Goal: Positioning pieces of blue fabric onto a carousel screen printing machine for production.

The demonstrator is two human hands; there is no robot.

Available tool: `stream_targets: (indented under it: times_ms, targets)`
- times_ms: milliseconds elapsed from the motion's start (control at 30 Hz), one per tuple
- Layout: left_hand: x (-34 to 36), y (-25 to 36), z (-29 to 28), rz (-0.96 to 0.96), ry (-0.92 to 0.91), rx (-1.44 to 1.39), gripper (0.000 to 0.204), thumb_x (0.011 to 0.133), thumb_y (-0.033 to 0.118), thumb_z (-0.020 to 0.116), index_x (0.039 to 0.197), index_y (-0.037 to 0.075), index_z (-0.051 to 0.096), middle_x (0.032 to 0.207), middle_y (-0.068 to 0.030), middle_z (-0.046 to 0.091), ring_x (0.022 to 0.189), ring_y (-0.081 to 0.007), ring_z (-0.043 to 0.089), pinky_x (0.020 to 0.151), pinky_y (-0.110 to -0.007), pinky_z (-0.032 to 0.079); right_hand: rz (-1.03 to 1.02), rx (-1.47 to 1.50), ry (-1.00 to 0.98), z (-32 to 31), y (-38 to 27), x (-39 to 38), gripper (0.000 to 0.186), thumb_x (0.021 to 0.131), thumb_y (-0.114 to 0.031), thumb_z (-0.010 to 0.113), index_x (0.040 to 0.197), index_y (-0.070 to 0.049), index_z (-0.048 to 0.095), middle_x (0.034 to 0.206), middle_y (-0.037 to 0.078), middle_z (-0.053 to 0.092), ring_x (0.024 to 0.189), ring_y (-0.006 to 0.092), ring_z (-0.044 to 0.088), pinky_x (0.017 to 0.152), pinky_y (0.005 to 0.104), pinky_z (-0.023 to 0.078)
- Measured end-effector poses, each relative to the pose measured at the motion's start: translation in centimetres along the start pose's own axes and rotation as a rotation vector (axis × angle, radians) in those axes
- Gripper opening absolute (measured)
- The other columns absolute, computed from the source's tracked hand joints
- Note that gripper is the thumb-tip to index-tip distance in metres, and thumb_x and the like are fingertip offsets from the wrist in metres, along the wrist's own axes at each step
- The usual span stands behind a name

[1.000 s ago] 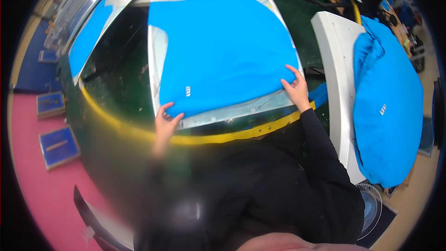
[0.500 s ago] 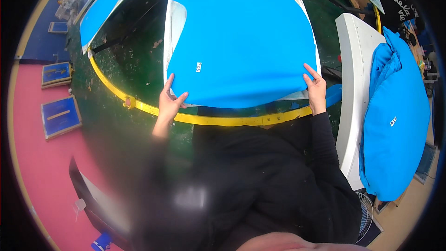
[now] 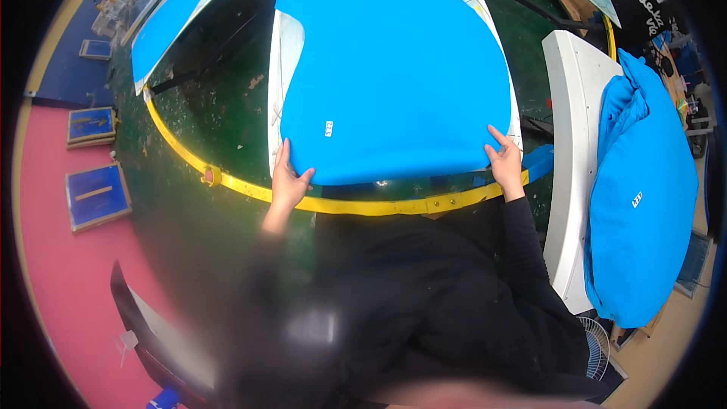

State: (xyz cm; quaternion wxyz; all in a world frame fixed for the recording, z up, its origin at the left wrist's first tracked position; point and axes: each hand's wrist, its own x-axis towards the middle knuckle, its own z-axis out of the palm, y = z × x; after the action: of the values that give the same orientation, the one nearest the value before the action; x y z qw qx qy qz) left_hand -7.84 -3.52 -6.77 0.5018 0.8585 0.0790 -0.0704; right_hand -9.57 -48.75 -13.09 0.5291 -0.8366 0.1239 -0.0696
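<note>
A blue fabric piece (image 3: pixel 394 76) with a small pale label covers most of a white, upright-oriented board (image 3: pixel 291 42) ahead of me. My left hand (image 3: pixel 289 182) holds its lower left corner, thumb and fingers at the edges. My right hand (image 3: pixel 504 163) grips the lower right corner in the same manner. Between them the cloth's lower edge bulges slightly and hides the board's near margin. A curved yellow rail (image 3: pixel 363 204) runs beneath both hands, across the front.
At right, a white curved panel (image 3: pixel 564 167) stands beside a bundled blue cloth (image 3: pixel 640 242), with a fan (image 3: pixel 597 344) below. Another blue-and-white board (image 3: pixel 170 19) is at upper left. Blue framed trays (image 3: pixel 98 197) lie on a pink surface (image 3: pixel 60 273) at left.
Since a second ago, both hands have shifted with the fabric's lower edge, which now covers the board's near margin. The whole view has moved slightly.
</note>
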Motion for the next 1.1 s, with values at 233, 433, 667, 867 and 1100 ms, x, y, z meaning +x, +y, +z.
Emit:
stream_targets:
  times_ms: [233,433,667,867,1100]
  targets:
    - [-0.1,-2.5,-0.7,0.048,0.015,0.152,0.093,0.068,-0.009,0.072,0.145,-0.003,0.018,0.146,-0.0204,0.029,0.099,-0.0248,0.06,0.073,-0.029,0.055,0.105,-0.213,-0.043,0.4,-3.5,-1.3,0.047,0.076,0.001,0.068,0.122,-0.004,0.059,0.097,0.004,0.055,0.072,0.0084,0.052,0.067,0.0208,0.045]
    - [1.8,-3.9,0.4,0.237,0.049,0.724,0.101,0.058,0.013,0.085,0.14,-0.005,0.029,0.141,-0.0295,0.03,0.131,-0.0402,0.033,0.104,-0.039,0.038,-0.106,-0.586,-0.021,-3.2,-4.3,-3.8,0.034,0.073,-0.007,0.064,0.106,-0.003,0.064,0.089,0.017,0.062,0.078,0.0326,0.061,0.074,0.0401,0.049]
    - [0.8,-2.3,1.2,0.615,0.178,0.598,0.083,0.072,0.007,0.076,0.142,0.011,0.033,0.146,-0.0192,0.023,0.097,-0.0234,0.055,0.072,-0.031,0.051,-0.366,-0.9,0.294,-12.8,-13.4,-9.3,0.024,0.072,-0.007,0.069,0.094,-0.006,0.06,0.092,0.008,0.054,0.09,0.0275,0.053,0.074,0.0378,0.044]
    - [-1.4,7.8,8.5,0.732,-0.054,0.364,0.076,0.075,0.01,0.073,0.141,0.013,0.036,0.143,-0.0108,0.033,0.096,-0.0209,0.054,0.071,-0.03,0.049,-0.326,-1.275,0.469,-20.4,-13.4,-14.2,0.021,0.074,-0.008,0.067,0.094,-0.006,0.06,0.093,0.006,0.054,0.088,0.0246,0.053,0.073,0.0361,0.043]
    - [-3.9,14.7,14.2,0.815,-0.356,0.207,0.076,0.074,0.01,0.073,0.141,0.013,0.036,0.14,-0.009,0.04,0.104,-0.0213,0.052,0.079,-0.034,0.048,-0.211,-0.855,0.342,-23.9,-14.5,-14.0,0.009,0.081,-0.009,0.063,0.083,0.0,0.066,0.081,0.008,0.063,0.073,0.0253,0.056,0.073,0.034,0.045]
